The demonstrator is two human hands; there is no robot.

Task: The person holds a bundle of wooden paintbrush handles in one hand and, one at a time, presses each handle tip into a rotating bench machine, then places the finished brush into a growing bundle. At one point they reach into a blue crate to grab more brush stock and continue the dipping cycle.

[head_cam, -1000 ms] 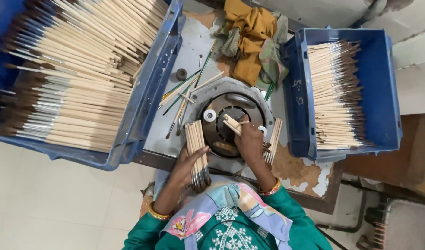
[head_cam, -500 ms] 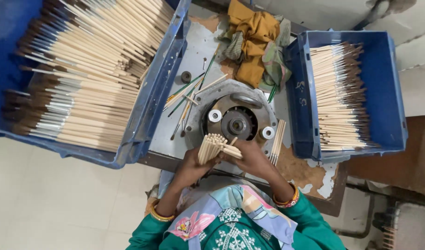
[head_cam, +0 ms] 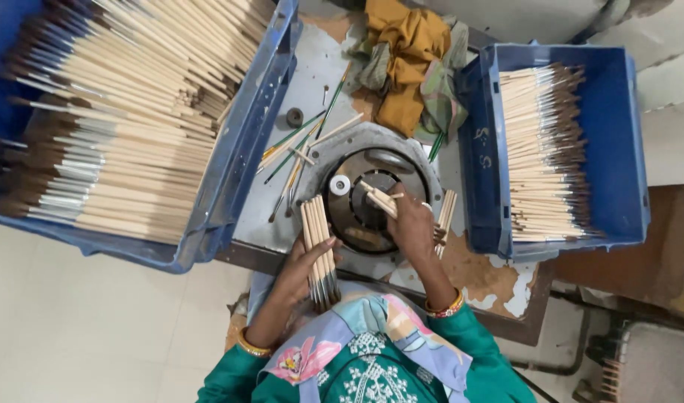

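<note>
One brush [head_cam: 378,200] is pinched by the right hand [head_cam: 410,224] at the round machine [head_cam: 368,201], a bundle [head_cam: 319,250] clamped in the left hand [head_cam: 301,261], with most brushes unprocessed in the big bin [head_cam: 237,172] beyond it.

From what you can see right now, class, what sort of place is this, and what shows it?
Probably a small paintbrush-making workshop. Two blue crates, the left crate and right crate, hold many wooden-handled brushes, and the left hand holds a bundle of brushes beside a round metal machine on a worn bench.
</note>
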